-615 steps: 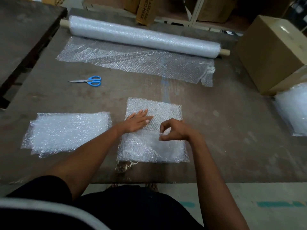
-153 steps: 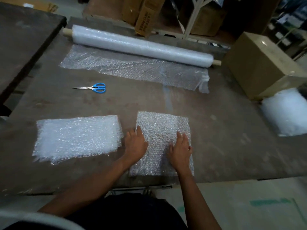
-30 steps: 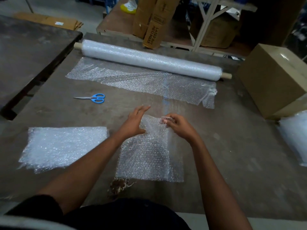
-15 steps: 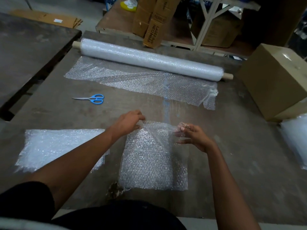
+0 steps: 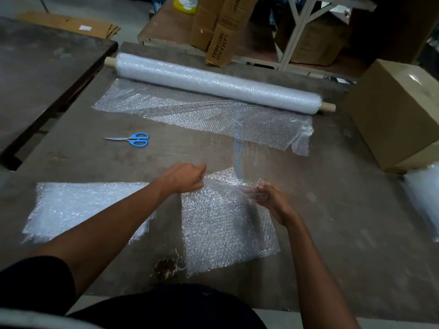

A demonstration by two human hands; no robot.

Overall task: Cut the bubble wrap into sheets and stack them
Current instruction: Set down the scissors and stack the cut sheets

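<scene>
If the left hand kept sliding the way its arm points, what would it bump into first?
Probably the loose bubble wrap unrolled from the roll; the left hand points up-right across bare table, though depth is unclear.

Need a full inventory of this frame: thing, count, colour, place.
bubble wrap roll: 1, clear-white, far side of table, partly unrolled
loose sheet: 1, clear, near centre, far edge lifted
sheet stack: 1, white, near left
second pile: 1, white, right edge, partly out of view
scissors: 1, blue handles, left of centre
cardboard box: 1, brown, right on table
table: 1, dark brown
cartons: several, brown, behind table
left hand: grips the sheet's far left corner
right hand: pinches the sheet's far right edge
</scene>
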